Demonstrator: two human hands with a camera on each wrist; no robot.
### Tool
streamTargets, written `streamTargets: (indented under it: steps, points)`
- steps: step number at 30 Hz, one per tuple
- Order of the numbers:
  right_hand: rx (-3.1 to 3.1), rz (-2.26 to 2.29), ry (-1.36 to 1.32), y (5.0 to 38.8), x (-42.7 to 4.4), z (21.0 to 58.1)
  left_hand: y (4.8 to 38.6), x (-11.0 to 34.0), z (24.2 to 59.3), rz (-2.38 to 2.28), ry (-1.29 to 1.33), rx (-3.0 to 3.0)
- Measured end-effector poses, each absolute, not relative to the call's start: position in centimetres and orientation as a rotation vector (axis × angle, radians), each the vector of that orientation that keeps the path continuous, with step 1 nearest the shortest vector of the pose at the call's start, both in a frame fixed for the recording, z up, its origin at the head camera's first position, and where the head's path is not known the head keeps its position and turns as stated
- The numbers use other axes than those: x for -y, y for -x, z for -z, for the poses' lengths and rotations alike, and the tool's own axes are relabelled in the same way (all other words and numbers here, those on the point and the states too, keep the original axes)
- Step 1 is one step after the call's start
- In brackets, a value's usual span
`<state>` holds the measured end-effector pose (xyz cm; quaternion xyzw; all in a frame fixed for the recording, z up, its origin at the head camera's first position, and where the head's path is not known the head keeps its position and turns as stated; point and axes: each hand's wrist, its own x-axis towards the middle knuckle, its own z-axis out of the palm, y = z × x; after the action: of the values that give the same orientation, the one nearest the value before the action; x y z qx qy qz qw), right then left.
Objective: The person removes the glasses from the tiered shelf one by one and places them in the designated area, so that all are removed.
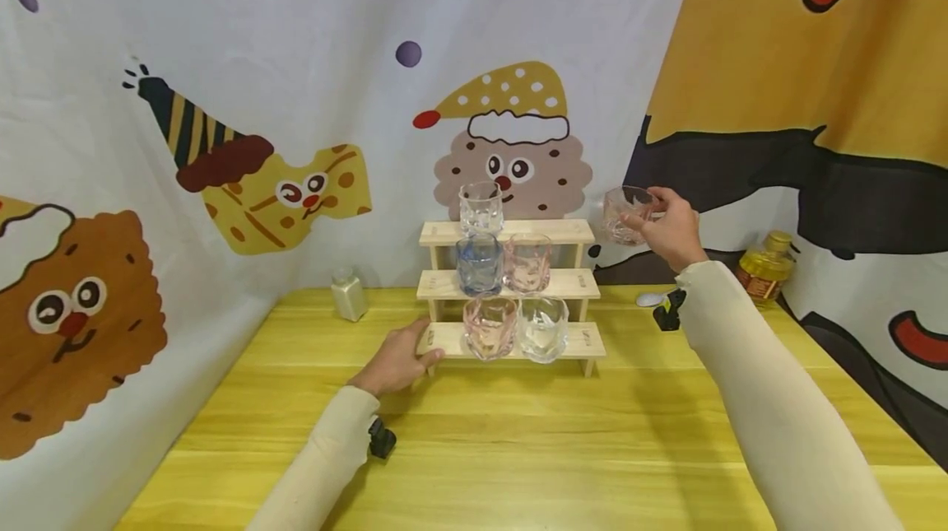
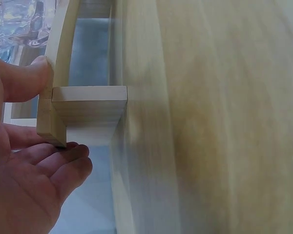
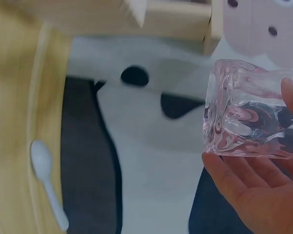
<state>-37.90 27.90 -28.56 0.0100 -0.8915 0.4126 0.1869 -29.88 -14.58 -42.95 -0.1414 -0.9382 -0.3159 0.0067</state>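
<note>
A three-step wooden display stand [image 1: 585,339] stands on the table in the head view. My left hand [image 1: 396,360] grips the left end of its lowest step, thumb on top and fingers beneath in the left wrist view. Between the thumb and fingers of my right hand [image 1: 676,228] is a pink glass [image 3: 254,109], held in the air right of the top step. One clear glass [image 1: 481,208] stands on the top step. On the middle step are a blue glass [image 1: 479,265] and a pink glass [image 1: 527,263]; the lowest has a pink glass [image 1: 490,328] and a clear glass [image 1: 544,329].
A small white-filled jar [image 1: 348,295] stands at the back left of the table [image 1: 504,449]. At the back right are a white spoon [image 3: 45,170] and a yellow oil bottle [image 1: 766,267]. A printed cloth [image 1: 333,37] hangs close behind the stand.
</note>
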Motion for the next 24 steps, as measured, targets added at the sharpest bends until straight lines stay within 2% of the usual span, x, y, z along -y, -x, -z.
streamTargets:
  steps: [8, 24]
  points:
    - [2.558, -1.153, 0.035, 37.1, -30.6, 30.0, 29.8, 14.8, 42.9, 0.990, 0.439, 2.935]
    - [2.577, -1.219, 0.079, 35.4, -32.2, 36.9, 29.9, 14.5, 43.2, 0.968, 0.452, 2.926]
